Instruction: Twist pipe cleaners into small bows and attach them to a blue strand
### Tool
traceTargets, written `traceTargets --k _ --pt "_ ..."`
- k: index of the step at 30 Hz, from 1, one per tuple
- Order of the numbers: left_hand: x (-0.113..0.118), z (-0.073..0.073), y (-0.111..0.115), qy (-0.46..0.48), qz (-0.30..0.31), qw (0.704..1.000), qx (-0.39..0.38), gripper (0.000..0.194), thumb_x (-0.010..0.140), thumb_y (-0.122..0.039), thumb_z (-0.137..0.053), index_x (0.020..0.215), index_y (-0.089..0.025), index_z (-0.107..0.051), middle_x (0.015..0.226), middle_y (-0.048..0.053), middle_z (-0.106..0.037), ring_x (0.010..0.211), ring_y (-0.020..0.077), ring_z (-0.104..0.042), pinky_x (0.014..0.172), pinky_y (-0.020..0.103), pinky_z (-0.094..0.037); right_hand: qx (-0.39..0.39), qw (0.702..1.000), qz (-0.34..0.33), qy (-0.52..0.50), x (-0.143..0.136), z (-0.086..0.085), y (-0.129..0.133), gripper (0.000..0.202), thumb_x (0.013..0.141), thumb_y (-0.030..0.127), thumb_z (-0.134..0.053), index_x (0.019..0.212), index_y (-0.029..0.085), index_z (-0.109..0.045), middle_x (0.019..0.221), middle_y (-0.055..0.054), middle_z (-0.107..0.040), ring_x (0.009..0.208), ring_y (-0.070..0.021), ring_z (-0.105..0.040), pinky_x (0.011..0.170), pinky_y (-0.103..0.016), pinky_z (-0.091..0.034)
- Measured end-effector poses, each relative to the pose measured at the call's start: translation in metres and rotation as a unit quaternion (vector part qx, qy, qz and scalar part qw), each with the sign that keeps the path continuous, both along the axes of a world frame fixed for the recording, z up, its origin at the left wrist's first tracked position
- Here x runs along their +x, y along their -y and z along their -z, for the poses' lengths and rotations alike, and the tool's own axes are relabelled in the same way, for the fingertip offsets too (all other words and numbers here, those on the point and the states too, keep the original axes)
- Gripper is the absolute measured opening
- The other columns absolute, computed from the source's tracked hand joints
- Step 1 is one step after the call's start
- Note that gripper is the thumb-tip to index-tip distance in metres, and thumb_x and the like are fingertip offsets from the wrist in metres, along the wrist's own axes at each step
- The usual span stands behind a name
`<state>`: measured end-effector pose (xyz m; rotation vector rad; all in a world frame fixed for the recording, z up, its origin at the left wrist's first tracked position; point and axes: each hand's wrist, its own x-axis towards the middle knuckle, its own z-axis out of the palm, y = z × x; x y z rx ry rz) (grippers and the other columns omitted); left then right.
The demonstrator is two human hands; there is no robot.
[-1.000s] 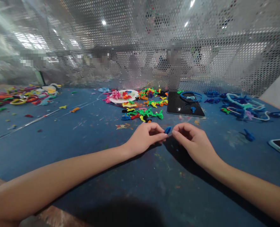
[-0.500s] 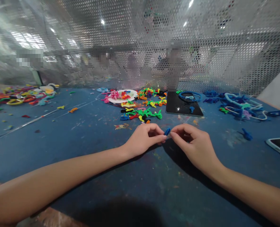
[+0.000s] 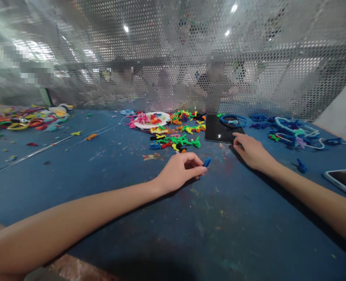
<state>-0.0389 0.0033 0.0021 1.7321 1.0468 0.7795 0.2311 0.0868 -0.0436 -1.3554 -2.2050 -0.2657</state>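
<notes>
Between the thumb and fingers of my left hand (image 3: 183, 169) is a small blue fuzzy piece, apparently a bent pipe cleaner (image 3: 207, 162), its tip poking out to the right. My right hand (image 3: 250, 150) is stretched forward over the front right edge of a black tablet (image 3: 218, 134). Its fingertips are drawn together at the tablet's surface; whatever lies under them is hidden. A blue pipe-cleaner ring (image 3: 234, 121) rests on the tablet just behind those fingers.
Several colourful twisted pipe-cleaner pieces (image 3: 184, 140) lie left of the tablet, beside a white plate (image 3: 145, 125). Blue loops (image 3: 295, 130), a small blue piece (image 3: 301, 166) and a phone (image 3: 344, 181) are at right. Another heap (image 3: 29, 121) sits far left. A perforated metal screen (image 3: 167, 86) stands behind.
My right hand has let go of the blue pipe cleaner and moved forward and right to the tablet, covering a small blue piece lying there. My left hand stays put, still pinching.
</notes>
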Motion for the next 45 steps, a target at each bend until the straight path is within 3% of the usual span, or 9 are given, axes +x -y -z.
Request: traceTargets --k 4,10,17,22,27,32,37,45 --pt "0.000 -0.002 0.001 -0.023 0.005 1.000 0.009 0.017 0.077 -0.030 -0.067 0.073 -0.015 -0.059 0.064 -0.001 -0.064 0.058 0.0101 -0.059 0.061 0.024 -0.045 -0.024 0.999 -0.008 0.023 0.000 0.002 -0.002 0.018 0.089 0.016 -0.039 0.082 0.019 -0.055 0.100 -0.013 -0.068 0.091 -0.0273 -0.062 0.080 -0.042 -0.046" --pt "0.002 -0.004 0.003 -0.030 0.008 0.999 0.013 0.016 0.076 -0.029 -0.067 0.075 -0.015 -0.059 0.065 -0.001 -0.064 0.059 0.0102 -0.059 0.061 0.024 -0.045 0.004 1.000 -0.006 0.016 -0.006 -0.008 0.008 0.019 0.088 0.014 -0.039 0.077 0.017 -0.054 0.077 -0.013 -0.065 0.073 -0.0262 -0.060 0.066 -0.038 -0.048" --pt "0.003 -0.006 0.003 -0.036 0.005 0.999 0.017 0.016 0.076 -0.029 -0.066 0.074 -0.015 -0.059 0.064 -0.002 -0.063 0.058 0.0099 -0.058 0.061 0.023 -0.045 0.091 0.990 -0.108 0.014 -0.021 -0.018 0.026 0.019 0.093 0.017 -0.038 0.091 0.017 -0.057 0.108 -0.017 -0.063 0.106 -0.0271 -0.056 0.092 -0.044 -0.045" --pt "0.003 -0.005 0.002 -0.042 0.007 0.999 0.020 0.016 0.076 -0.030 -0.066 0.074 -0.015 -0.060 0.063 -0.002 -0.062 0.058 0.0103 -0.058 0.060 0.024 -0.045 0.137 0.975 -0.172 0.041 -0.027 -0.020 0.031 0.019 0.090 0.009 -0.040 0.094 0.014 -0.059 0.112 -0.018 -0.063 0.112 -0.0275 -0.053 0.094 -0.046 -0.046" --pt "0.002 -0.005 0.002 -0.044 0.013 0.999 0.022 0.016 0.076 -0.030 -0.066 0.074 -0.015 -0.060 0.063 -0.001 -0.063 0.058 0.0104 -0.058 0.060 0.024 -0.045 0.160 0.962 -0.204 0.087 -0.027 -0.021 0.032 0.020 0.091 0.007 -0.040 0.094 0.011 -0.060 0.107 -0.018 -0.064 0.109 -0.0266 -0.053 0.093 -0.042 -0.047" --pt "0.002 -0.006 0.002 -0.055 0.019 0.998 0.029 0.016 0.078 -0.030 -0.065 0.075 -0.015 -0.060 0.065 0.000 -0.064 0.059 0.0107 -0.058 0.060 0.023 -0.045 0.101 0.951 -0.242 0.164 -0.030 -0.025 0.035 0.026 0.094 0.011 -0.036 0.091 0.014 -0.061 0.101 -0.014 -0.065 0.099 -0.0237 -0.055 0.086 -0.038 -0.047" --pt "0.002 -0.006 0.002 -0.061 0.019 0.997 0.030 0.017 0.078 -0.032 -0.065 0.075 -0.016 -0.060 0.064 0.000 -0.064 0.058 0.0109 -0.058 0.059 0.023 -0.045 0.085 0.951 -0.235 0.184 -0.031 -0.028 0.037 0.030 0.095 0.014 -0.035 0.081 0.016 -0.061 0.083 -0.011 -0.064 0.078 -0.0210 -0.054 0.073 -0.033 -0.044" --pt "0.003 -0.006 0.003 -0.064 0.021 0.997 0.033 0.016 0.077 -0.030 -0.066 0.074 -0.016 -0.060 0.063 -0.001 -0.064 0.058 0.0109 -0.058 0.058 0.023 -0.045 0.081 0.952 -0.231 0.185 -0.028 -0.029 0.038 0.030 0.095 0.014 -0.035 0.078 0.017 -0.060 0.071 -0.007 -0.060 0.065 -0.0188 -0.048 0.062 -0.030 -0.036"
